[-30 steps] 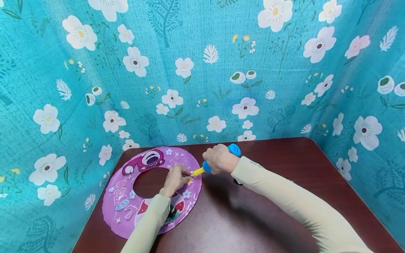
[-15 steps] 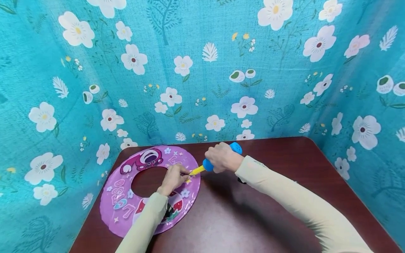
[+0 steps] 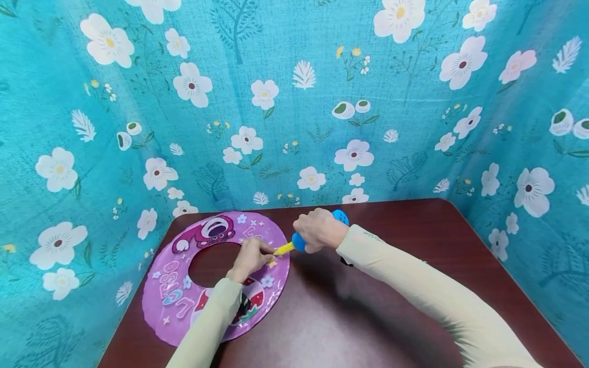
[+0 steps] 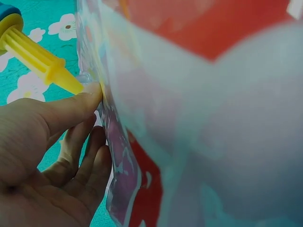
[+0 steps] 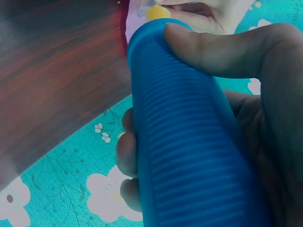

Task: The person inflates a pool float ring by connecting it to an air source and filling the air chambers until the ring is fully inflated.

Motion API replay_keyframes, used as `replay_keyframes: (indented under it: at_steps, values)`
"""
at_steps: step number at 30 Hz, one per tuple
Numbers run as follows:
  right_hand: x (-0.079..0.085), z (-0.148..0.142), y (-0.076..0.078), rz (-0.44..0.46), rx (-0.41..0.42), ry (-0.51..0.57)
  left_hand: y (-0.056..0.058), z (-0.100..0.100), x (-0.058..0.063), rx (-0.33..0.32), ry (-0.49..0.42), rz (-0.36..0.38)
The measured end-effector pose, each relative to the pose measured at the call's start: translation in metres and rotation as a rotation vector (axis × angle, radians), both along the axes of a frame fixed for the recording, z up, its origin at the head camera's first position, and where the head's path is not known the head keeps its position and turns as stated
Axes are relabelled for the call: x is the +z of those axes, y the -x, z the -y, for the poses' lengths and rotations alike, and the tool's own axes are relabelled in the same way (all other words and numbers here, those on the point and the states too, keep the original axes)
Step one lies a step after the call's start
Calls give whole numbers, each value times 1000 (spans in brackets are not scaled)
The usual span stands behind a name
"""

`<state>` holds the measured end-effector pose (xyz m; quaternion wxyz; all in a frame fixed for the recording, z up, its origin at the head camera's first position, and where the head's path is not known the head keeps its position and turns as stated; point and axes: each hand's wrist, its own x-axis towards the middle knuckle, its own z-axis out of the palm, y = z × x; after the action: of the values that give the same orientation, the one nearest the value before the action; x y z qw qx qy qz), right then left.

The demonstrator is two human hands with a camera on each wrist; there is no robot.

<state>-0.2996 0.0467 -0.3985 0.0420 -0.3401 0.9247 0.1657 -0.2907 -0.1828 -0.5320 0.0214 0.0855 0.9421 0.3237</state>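
A purple swim ring (image 3: 156,312), printed with a pink bear, strawberries and lettering, lies flat and looks partly filled at the left of the table. Over its right side, my left hand (image 3: 248,259) pinches the small clear valve (image 4: 85,77) between thumb and fingers. The yellow nozzle (image 4: 40,56) of a hand pump has its tip at that valve, right by my thumb. My right hand (image 3: 317,230) grips the ribbed blue body of the hand pump (image 5: 184,127), fingers wrapped round it and thumb along the top. The pump slants up to the right from the ring.
A dark reddish-brown table (image 3: 391,317) with rounded far corners carries the ring. Teal cloth (image 3: 285,117) with white flowers hangs close behind it and at both sides.
My right hand shifts slightly away from the ring with the pump, then back toward it. The left hand stays at the valve. The head view turns a little, so everything drifts slightly left.
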Motion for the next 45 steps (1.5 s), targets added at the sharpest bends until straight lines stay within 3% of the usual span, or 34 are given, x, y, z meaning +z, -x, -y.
replay_keyframes:
  at_steps: [7, 14, 20, 27, 32, 38, 45]
  values:
    - [4, 1, 1, 16, -28, 6, 0, -1, 2, 14, -13, 11]
    - [-1, -8, -4, 10, -46, -47, -5, -8, -5, 24, -54, 43]
    - [-3, -19, -10, -82, -49, -91, -9, -13, -8, 50, -36, 31]
    - [-8, -48, -3, -163, 1, -21, -9, -20, 0, 58, 47, 0]
    - [-18, -66, 1, -165, 46, 91, -14, -32, 8, 5, 102, -89]
    - [-27, -77, 1, -227, 92, 131, -20, -52, 12, -90, 33, -231]
    - [-34, -84, -1, -217, 102, 159, -24, -69, 9, -124, -9, -374]
